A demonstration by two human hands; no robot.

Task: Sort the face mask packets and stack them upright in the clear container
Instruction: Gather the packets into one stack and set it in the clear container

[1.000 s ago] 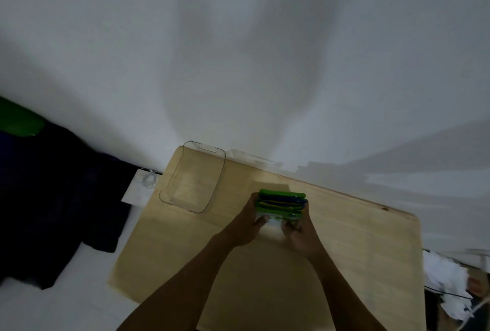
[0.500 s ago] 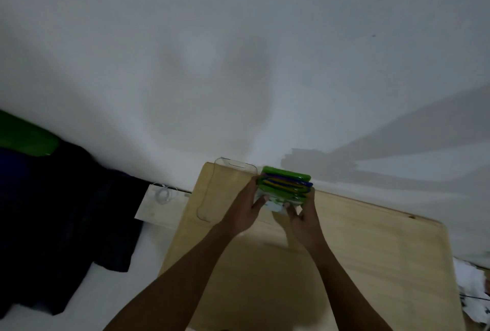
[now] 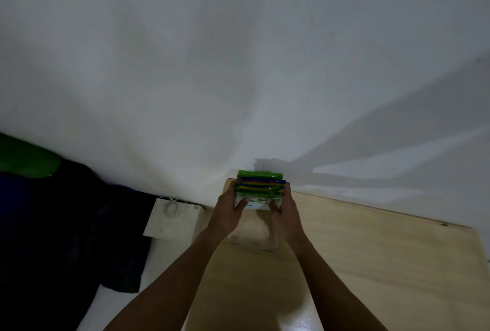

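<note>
A bundle of face mask packets (image 3: 260,185), with green, blue and yellow edges and a white front, stands on edge between both hands. My left hand (image 3: 228,214) grips its left side and my right hand (image 3: 285,215) grips its right side. The bundle hovers over the clear container (image 3: 253,246), whose near rim shows between my wrists at the wooden table's (image 3: 371,264) far left corner. Most of the container is hidden behind my hands and the packets.
A white wall rises just behind the table. Left of the table lies a white box with a coiled cable (image 3: 172,215), then dark blue and green fabric (image 3: 53,211). The table's left edge runs close to my left forearm.
Both hands have carried the packet bundle leftward and away from me, from the table's middle to above the clear container. The camera has tilted so the container now sits under the hands.
</note>
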